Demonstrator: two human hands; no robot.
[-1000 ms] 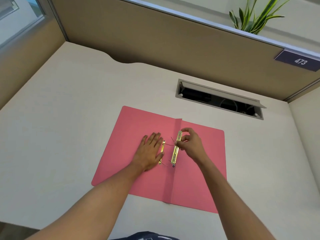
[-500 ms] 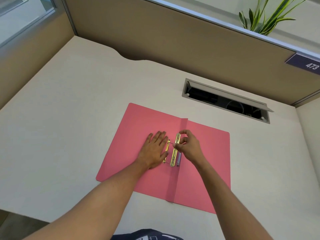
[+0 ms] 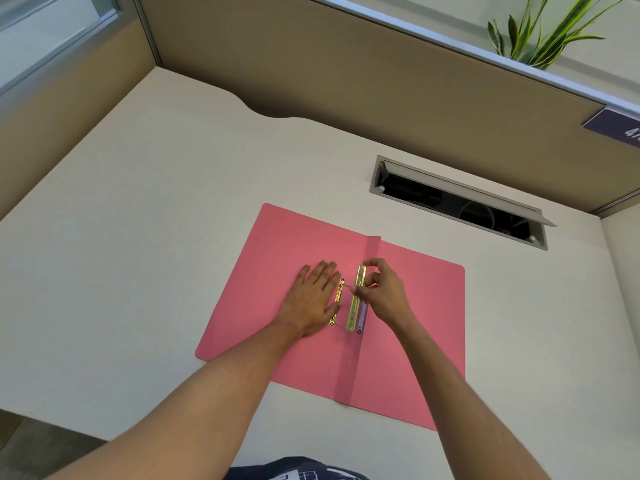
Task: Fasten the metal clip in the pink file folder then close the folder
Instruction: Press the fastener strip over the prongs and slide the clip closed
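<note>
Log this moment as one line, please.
stage: fastening | left hand: flat on open pink file folder | right hand: pinching gold metal clip bar | folder: not closed

number sign (image 3: 620, 128) cut off; cable-slot (image 3: 460, 206) interior dark

Desk (image 3: 138, 237), cable hatch (image 3: 457, 202), plant (image 3: 540, 32), number plate (image 3: 616, 128).

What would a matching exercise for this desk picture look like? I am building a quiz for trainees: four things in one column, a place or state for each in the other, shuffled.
Things:
1. left hand
2. right hand
3. pink folder
4. plant

Places or states:
A. behind the partition, top right
B. lying open on the desk
C. flat on the left flap
D. pinching the long metal bar near the crease

Pairs: 1-C, 2-D, 3-B, 4-A
</note>
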